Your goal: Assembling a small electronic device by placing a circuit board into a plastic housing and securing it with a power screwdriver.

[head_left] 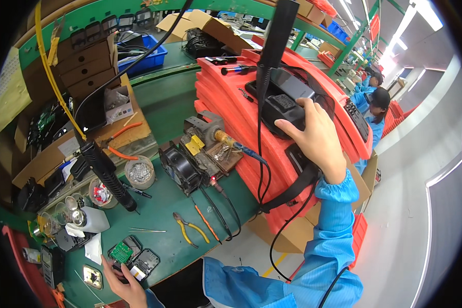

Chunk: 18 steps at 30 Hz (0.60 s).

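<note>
My right hand (318, 134) reaches over a stack of red foam trays (226, 97). Its thumb and fingers are around the edge of a black plastic case (282, 110) with a ribbed patch. Just behind that case lies a smooth, dark grey device (291, 82). At the bench's near edge, my left hand (122, 287) has its thumb and index finger stretched apart. Beside it lies an opened black housing (148, 261) with a green circuit board (121, 251) in one half; whether the fingers touch it I cannot tell.
Mid-bench stand a small black fan (179, 167) and a soldering iron (238, 146) in its holder. Yellow-handled pliers (191, 229) lie in front. A black electric screwdriver (105, 174) hangs at left near small tubs (139, 173). Cables cross the tray stack. Other people (377, 105) sit far right.
</note>
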Available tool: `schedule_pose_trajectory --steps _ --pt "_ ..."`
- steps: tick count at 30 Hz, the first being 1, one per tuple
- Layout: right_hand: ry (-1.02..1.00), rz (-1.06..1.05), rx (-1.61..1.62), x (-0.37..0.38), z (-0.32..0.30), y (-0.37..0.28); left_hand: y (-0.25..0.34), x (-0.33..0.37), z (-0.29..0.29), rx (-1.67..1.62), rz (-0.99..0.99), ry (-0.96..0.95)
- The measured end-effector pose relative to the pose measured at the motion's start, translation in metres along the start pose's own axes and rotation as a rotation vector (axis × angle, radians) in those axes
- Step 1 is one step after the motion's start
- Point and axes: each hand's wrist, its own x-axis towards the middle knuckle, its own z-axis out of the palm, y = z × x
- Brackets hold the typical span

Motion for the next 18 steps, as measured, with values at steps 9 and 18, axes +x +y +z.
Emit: schedule_pose_trajectory --steps 9,18 --pt "-0.101 0.038 0.145 0.001 -0.015 -0.018 0.020 0.005 -0.004 0.015 -0.027 -0.024" --pt "-0.120 0.075 0.137 0.003 -0.008 -0.008 0.018 0.002 -0.007 0.051 -0.014 -0.035"
